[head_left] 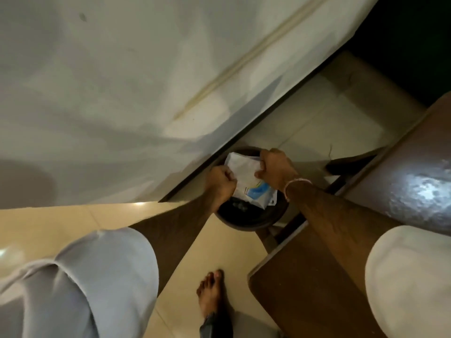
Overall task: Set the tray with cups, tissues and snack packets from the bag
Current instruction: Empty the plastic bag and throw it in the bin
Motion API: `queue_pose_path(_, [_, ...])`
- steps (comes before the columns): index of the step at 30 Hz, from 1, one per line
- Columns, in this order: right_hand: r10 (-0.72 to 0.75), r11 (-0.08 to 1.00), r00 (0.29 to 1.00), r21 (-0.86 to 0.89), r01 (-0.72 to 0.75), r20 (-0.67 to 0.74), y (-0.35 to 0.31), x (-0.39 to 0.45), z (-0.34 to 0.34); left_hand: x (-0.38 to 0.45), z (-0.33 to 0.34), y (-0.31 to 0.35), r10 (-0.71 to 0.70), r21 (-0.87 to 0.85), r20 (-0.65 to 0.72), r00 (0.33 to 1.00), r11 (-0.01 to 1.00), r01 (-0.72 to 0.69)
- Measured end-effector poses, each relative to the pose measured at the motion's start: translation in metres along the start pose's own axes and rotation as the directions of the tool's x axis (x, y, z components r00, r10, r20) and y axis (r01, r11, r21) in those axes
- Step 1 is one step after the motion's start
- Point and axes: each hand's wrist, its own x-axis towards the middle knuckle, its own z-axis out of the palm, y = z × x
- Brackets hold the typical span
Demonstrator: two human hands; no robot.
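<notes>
A white packet with a blue patch (246, 181) is held between both hands, right above a dark round bin (244, 219) on the floor. My left hand (220, 182) grips the packet's left edge with closed fingers. Its upper right edge is pinched by my right hand (274, 170), which wears a thin bracelet at the wrist. The packet looks crumpled and partly hidden by the fingers. No tray, cups or bag are in view.
A white-sheeted bed (109, 93) fills the upper left. A brown wooden table (402, 172) stands on the right, and another brown surface (300, 289) lies below it. Beige floor tiles (219, 250) and my bare foot (211, 293) show below.
</notes>
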Motion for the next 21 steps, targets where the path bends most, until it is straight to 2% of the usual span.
queue_pose_path(4, [0.014,0.991,0.995,-0.131,-0.001,0.101,0.013,0.036,0.033,0.033,0.034,-0.028,-0.143,-0.071,0.081,0.986,0.986,0.149])
queue_pose_path(7, [0.024,0.982,0.982,-0.189,0.012,0.188,0.021,0.059,0.052,0.05,0.054,-0.047,-0.179,-0.057,0.118,0.977,0.981,0.187])
queue_pose_path(10, [0.031,0.972,0.962,-0.232,0.033,0.27,0.024,0.072,0.069,0.067,0.065,-0.06,-0.234,-0.137,0.178,0.956,0.956,0.259])
queue_pose_path(14, [0.085,0.961,0.9,-0.274,0.039,0.427,0.026,0.082,0.09,0.077,0.073,-0.081,-0.194,-0.18,0.281,0.94,0.951,0.251])
queue_pose_path(16, [0.097,0.962,0.891,-0.27,0.03,0.443,0.028,0.085,0.096,0.084,0.072,-0.079,-0.141,-0.256,0.301,0.943,0.941,0.222])
queue_pose_path(17, [0.089,0.962,0.894,-0.27,0.037,0.439,0.028,0.085,0.096,0.078,0.075,-0.09,-0.16,-0.264,0.322,0.933,0.931,0.251])
queue_pose_path(18, [0.075,0.96,0.902,-0.277,0.051,0.425,0.028,0.086,0.094,0.075,0.077,-0.108,-0.187,-0.214,0.324,0.927,0.94,0.264])
queue_pose_path(19, [0.057,0.957,0.914,-0.283,0.065,0.402,0.027,0.085,0.091,0.076,0.088,-0.14,-0.279,0.002,0.145,0.949,0.96,0.281])
queue_pose_path(21, [0.027,0.96,0.932,-0.271,0.077,0.361,0.023,0.081,0.085,0.009,0.108,-0.204,-0.232,0.088,0.08,0.969,0.97,0.225])
